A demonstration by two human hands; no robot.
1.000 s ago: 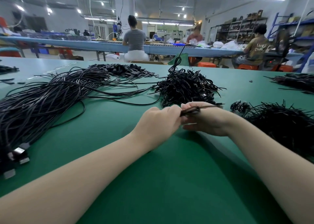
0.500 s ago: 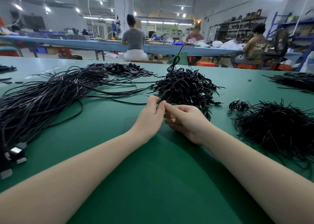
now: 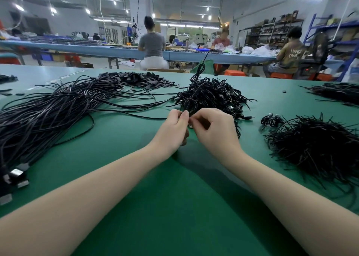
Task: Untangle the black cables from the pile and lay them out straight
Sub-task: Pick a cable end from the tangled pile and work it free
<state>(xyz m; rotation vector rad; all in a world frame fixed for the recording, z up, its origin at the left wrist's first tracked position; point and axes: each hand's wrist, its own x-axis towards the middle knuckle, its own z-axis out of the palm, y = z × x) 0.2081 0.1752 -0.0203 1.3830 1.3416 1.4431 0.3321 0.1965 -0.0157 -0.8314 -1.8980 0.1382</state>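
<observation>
On the green worktop (image 3: 136,178), the left hand (image 3: 172,131) and the right hand (image 3: 214,131) meet at the near edge of the tangled pile of black cables (image 3: 211,96), both pinching one thin black cable (image 3: 191,105). Long straight black cables (image 3: 48,116) lie at the left; a heap of short black ties (image 3: 314,145) lies at the right.

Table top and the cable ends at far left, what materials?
Table top: looks like a matte green mat, rubber or vinyl, soft even sheen, no grain. Cable ends: bright reflective shells, likely metal, on glossy black cable jackets, probably plastic.
</observation>
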